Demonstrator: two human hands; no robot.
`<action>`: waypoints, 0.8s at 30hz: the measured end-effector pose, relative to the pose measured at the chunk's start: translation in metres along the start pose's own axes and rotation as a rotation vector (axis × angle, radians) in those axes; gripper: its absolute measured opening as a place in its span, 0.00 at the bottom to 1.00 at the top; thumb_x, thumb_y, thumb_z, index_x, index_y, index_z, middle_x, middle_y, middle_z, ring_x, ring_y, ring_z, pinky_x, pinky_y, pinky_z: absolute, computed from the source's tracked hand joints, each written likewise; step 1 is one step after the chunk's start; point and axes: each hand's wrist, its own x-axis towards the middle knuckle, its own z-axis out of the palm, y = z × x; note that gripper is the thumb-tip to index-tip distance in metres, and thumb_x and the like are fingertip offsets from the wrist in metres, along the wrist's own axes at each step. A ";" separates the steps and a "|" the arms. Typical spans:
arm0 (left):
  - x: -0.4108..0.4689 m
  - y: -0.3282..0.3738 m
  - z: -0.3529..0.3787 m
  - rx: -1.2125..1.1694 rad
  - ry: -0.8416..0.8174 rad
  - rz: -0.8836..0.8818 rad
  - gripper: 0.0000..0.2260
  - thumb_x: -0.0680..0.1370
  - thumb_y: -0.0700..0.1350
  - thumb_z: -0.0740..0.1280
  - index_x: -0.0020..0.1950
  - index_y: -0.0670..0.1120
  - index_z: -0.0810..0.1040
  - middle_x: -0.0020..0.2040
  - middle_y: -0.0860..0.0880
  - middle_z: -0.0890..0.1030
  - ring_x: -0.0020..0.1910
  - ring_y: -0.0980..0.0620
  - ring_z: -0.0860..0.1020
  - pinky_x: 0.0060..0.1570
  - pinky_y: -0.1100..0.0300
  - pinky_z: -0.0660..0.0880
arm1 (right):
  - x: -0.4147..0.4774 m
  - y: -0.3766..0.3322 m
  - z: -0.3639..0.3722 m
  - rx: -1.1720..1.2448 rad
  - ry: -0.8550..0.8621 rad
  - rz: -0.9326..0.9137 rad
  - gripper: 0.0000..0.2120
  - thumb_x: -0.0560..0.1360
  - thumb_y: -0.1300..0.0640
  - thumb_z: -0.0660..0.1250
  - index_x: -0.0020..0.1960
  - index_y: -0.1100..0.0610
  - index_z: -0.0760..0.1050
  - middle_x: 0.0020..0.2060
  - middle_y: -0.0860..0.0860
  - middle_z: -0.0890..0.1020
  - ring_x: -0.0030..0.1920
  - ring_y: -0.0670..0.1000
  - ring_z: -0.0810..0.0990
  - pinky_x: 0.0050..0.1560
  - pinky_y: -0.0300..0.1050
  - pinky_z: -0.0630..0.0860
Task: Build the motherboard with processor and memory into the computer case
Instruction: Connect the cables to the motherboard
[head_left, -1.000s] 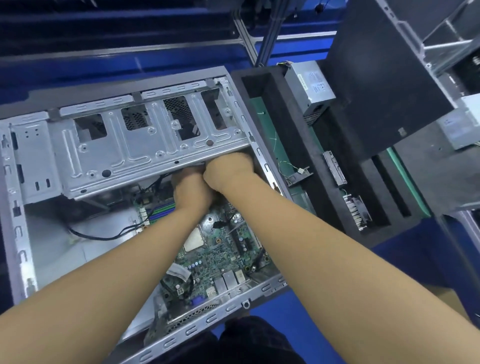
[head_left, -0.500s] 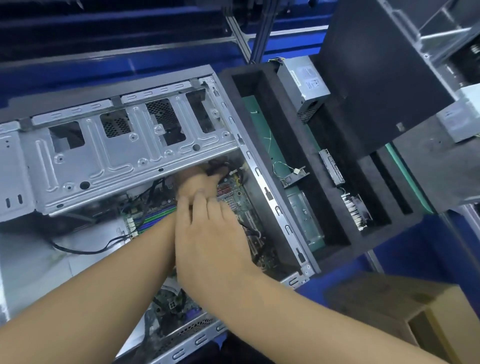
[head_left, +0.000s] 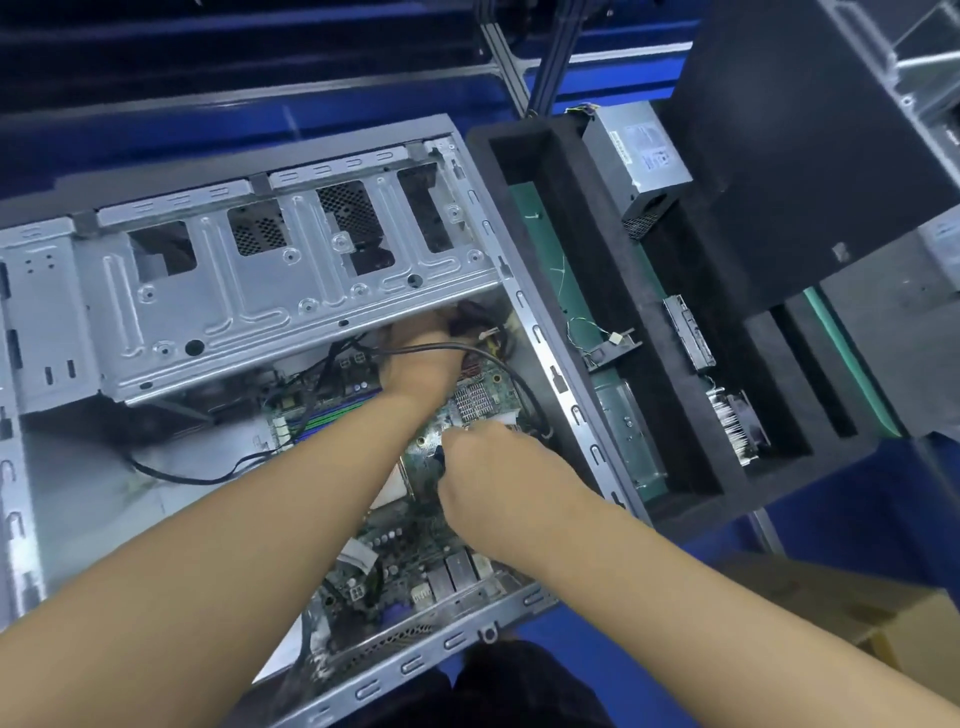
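Note:
The grey computer case (head_left: 566, 374) lies open on its side, its drive cage (head_left: 218, 312) spanning the far half. The green motherboard (head_left: 415, 551) sits inside, with the processor socket (head_left: 389, 483) partly covered by my arms and the memory slots (head_left: 332, 415) to the left. My left hand (head_left: 421, 353) reaches under the cage's edge toward a bundle of connectors; its fingers are hidden. A black cable (head_left: 498, 358) loops over that wrist. My right hand (head_left: 488, 467) hovers over the board, fingers curled round a small black part (head_left: 440, 460).
A black foam tray (head_left: 649, 322) stands right of the case, holding a power supply (head_left: 639, 156), a finned cooler (head_left: 737, 421) and small parts. A black panel (head_left: 800, 156) leans at the far right. A cardboard box (head_left: 852, 608) sits at the lower right.
My right hand has drawn back from the cage's edge toward me and curled over the board. My left hand stays under the cage. A black cable now lies across my left wrist.

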 end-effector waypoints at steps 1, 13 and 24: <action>0.000 0.000 -0.002 -0.016 0.012 0.023 0.12 0.77 0.53 0.68 0.51 0.46 0.83 0.46 0.45 0.83 0.46 0.45 0.81 0.47 0.53 0.79 | 0.004 0.004 0.007 -0.030 -0.074 0.026 0.07 0.81 0.61 0.60 0.57 0.61 0.71 0.57 0.60 0.75 0.57 0.62 0.77 0.50 0.51 0.72; -0.004 0.008 0.005 -0.100 -0.092 -0.207 0.24 0.78 0.65 0.60 0.32 0.49 0.65 0.30 0.53 0.65 0.28 0.55 0.65 0.29 0.64 0.56 | 0.022 0.024 0.030 -0.049 -0.096 0.054 0.13 0.82 0.55 0.58 0.60 0.59 0.75 0.58 0.56 0.75 0.55 0.61 0.79 0.55 0.55 0.79; -0.006 0.010 0.006 -0.092 -0.056 -0.147 0.15 0.77 0.63 0.63 0.42 0.52 0.72 0.36 0.52 0.71 0.40 0.51 0.71 0.42 0.61 0.65 | 0.026 0.024 0.025 -0.045 -0.033 0.132 0.12 0.81 0.53 0.58 0.59 0.55 0.76 0.52 0.57 0.82 0.44 0.60 0.79 0.45 0.50 0.77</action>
